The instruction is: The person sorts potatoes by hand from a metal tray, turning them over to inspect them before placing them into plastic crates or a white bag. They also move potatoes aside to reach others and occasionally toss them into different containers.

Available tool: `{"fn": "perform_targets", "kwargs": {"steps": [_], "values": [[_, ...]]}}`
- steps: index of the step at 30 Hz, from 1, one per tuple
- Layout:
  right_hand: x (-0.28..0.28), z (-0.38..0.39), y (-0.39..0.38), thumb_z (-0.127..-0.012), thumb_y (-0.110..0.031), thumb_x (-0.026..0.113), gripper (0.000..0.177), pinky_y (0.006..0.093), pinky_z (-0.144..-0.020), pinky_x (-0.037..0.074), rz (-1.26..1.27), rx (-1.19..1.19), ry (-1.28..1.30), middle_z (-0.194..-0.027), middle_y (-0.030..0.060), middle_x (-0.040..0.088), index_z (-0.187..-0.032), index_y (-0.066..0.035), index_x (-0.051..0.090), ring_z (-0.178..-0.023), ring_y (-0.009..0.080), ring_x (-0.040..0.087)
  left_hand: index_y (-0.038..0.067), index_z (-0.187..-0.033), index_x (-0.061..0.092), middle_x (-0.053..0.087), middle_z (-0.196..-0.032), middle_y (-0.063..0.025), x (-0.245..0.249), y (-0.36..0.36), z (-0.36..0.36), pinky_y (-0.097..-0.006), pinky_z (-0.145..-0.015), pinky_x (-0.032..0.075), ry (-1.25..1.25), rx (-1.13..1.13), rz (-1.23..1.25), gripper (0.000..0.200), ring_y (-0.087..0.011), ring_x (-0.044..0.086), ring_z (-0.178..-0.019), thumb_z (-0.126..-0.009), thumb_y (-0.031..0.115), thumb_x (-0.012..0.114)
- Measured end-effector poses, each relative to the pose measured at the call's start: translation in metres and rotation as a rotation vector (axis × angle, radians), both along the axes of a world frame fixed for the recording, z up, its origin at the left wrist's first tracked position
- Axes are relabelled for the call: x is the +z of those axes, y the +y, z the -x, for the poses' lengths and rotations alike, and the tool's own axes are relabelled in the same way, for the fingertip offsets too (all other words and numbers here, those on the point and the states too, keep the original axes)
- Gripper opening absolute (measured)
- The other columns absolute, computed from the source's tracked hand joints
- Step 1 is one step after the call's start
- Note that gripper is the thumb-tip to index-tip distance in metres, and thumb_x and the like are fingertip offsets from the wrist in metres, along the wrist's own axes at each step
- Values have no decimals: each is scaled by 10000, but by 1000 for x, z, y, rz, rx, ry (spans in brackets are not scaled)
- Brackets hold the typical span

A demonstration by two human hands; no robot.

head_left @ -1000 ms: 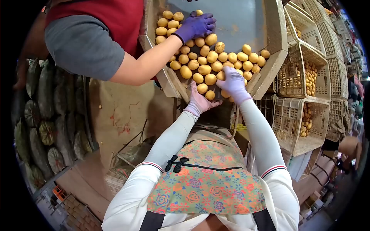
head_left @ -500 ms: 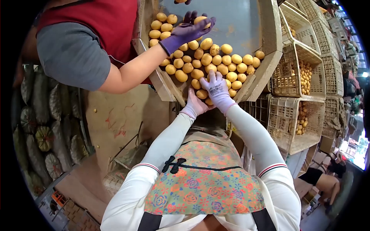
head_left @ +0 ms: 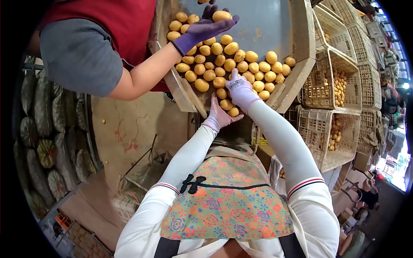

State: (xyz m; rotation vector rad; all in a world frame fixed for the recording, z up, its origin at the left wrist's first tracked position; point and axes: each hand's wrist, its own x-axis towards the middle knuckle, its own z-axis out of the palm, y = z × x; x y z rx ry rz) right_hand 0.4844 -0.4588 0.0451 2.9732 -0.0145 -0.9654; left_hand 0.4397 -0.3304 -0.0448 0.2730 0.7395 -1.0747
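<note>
Many small yellow-brown potatoes [head_left: 201,85] lie in a wooden-sided sorting tray [head_left: 186,92]. My left hand [head_left: 220,115], in a pale glove, is cupped at the tray's near opening, its thumb out to the side and fingers spread. Against its palm side rests a potato [head_left: 233,112], with another potato [head_left: 226,104] just beyond. Over the potatoes to the right reaches my right hand [head_left: 241,90], also pale-gloved, its index finger stretched forward; its other fingertips are partly hidden.
A co-worker's purple-gloved hand [head_left: 202,32] at the upper left holds a potato [head_left: 221,16]. Stacked plastic crates [head_left: 316,133] with potatoes stand at the right. Long wrapped bundles [head_left: 43,103] lie at the far left, beside a brown board [head_left: 116,129].
My right hand has shifted slightly left and its index finger has straightened. A potato now sits farther up on the right side of the pile. My left hand's thumb has spread out.
</note>
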Motion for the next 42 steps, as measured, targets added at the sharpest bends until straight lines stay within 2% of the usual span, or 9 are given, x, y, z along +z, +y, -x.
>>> {"fn": "perform_targets", "kwargs": {"steps": [7, 9, 11, 20, 22, 24, 27, 35, 42], "values": [[14, 48, -28, -687, -213, 822, 574, 401, -862, 554, -819, -267, -420, -1231, 141, 537, -1202, -94, 595, -1033, 304, 623, 315, -1567, 302, 328, -1625, -38, -1, 9, 4, -722, -1085, 325, -113, -55, 35, 856, -374, 371, -1450, -897, 846, 260], [55, 82, -31, -669, -277, 871, 712, 358, -810, 569, -1744, -1121, -20, -1298, 103, 518, -1288, -124, 553, -1086, 206, 602, 291, -1565, 318, 338, -1620, -52, -12, 9, 5, -722, -1094, 318, -91, -48, 130, 878, -383, 371, -1449, -890, 850, 276], [60, 138, -53, -647, -325, 906, 829, 317, -805, 559, -1841, -1140, 12, -1303, 70, 539, -1346, -131, 505, -1091, 182, 590, 255, -1553, 340, 342, -1615, -76, 8, 9, 2, -737, -1108, 277, 3, 7, 57, 882, -399, 324, -1471, -883, 826, 380], [29, 459, -190, -733, -267, 855, 698, 343, -1006, 479, -687, -1447, 324, -1249, 80, 627, -1339, -52, 585, -1171, 182, 575, 223, -1486, 404, 421, -1560, -63, -9, -1, 2, -746, -1094, 257, 85, -50, 36, 697, -403, 345, -1447, -912, 583, 565], [18, 438, -177, -823, -255, 810, 731, 362, -1029, 494, 85, -1085, 96, -1268, 175, 648, -1422, 16, 490, -1215, 242, 606, 226, -1485, 407, 427, -1555, -63, -7, 2, 4, -763, -1089, 236, 25, -64, 3, 695, -408, 333, -1452, -908, 576, 574], [53, 346, -134, -877, -289, 711, 592, 383, -1047, 468, -586, -1246, -264, -1316, 228, 614, -1383, -19, 567, -1215, 336, 606, 257, -1496, 387, 383, -1587, -53, -9, 10, 10, -803, -1078, 171, -79, -97, 16, 732, -406, 297, -1467, -879, 583, 608], [80, 223, -79, -856, -220, 711, 516, 464, -1030, 472, -374, -393, -638, -1303, 246, 610, -1317, -15, 605, -1188, 397, 595, 292, -1492, 404, 346, -1619, -35, 4, 13, 11, -778, -1111, 86, -58, -22, 41, 764, -405, 263, -1484, -850, 651, 611], [-3, 110, 10, -812, -401, 682, 838, 571, -1201, 248, -89, -161, -299, -1551, 314, 335, -1470, 40, 407, -1470, 510, 254, 318, -1589, 241, 247, -1666, -35, -9, 9, 0, -806, -1093, 136, 242, 349, 262, 1020, -402, 203, -1510, -777, 876, 506], [-22, 12, -51, -830, -246, 708, 547, 460, -1064, 397, -167, -118, -865, -1220, 118, 623, -1329, -93, 546, -1198, 307, 565, 279, -1599, 219, 243, -1672, -36, 3, 3, -4, -789, -1111, 67, 48, 63, -16, 982, -394, 190, -1524, -831, 821, 503]]}}
